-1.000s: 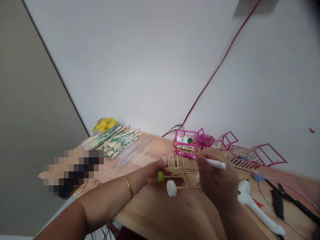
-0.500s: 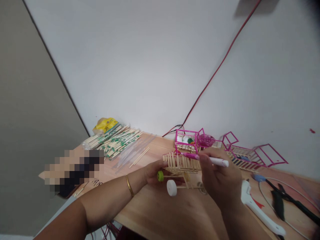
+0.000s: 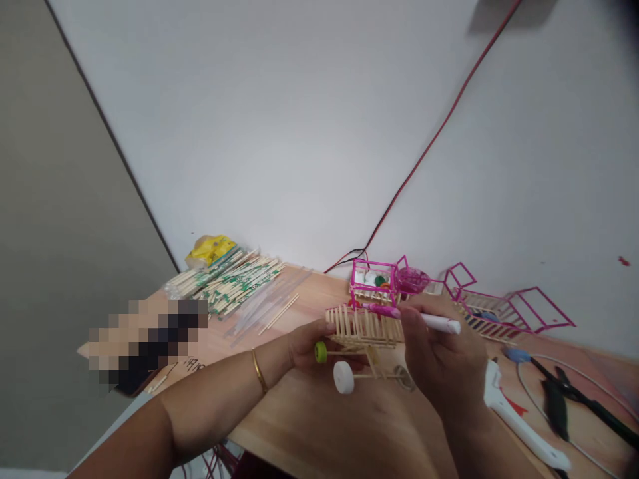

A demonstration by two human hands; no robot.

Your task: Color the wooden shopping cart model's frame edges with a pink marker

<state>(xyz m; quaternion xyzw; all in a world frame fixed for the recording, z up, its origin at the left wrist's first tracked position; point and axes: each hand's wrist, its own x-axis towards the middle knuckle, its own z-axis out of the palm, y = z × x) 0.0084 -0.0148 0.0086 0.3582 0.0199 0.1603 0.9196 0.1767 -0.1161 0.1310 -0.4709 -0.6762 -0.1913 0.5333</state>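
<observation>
A small cart of bare wooden sticks (image 3: 362,327) sits on the wooden table (image 3: 319,412), with a green wheel (image 3: 320,351) and a white wheel (image 3: 343,376) on its axles. My left hand (image 3: 307,344) grips the cart's left end. My right hand (image 3: 439,362) holds a pink and white marker (image 3: 417,317), whose tip rests on the top rail of the cart.
Pink-painted stick frames (image 3: 499,309) and a pink box (image 3: 373,281) line the wall. Wrapped chopstick packs (image 3: 229,279) lie at the left. A white glue gun (image 3: 519,419), black cutters (image 3: 554,406) and a red cable (image 3: 424,150) are at the right.
My right hand and the marker have shifted slightly to the right along the cart's top rail. My left hand and the cart stay put.
</observation>
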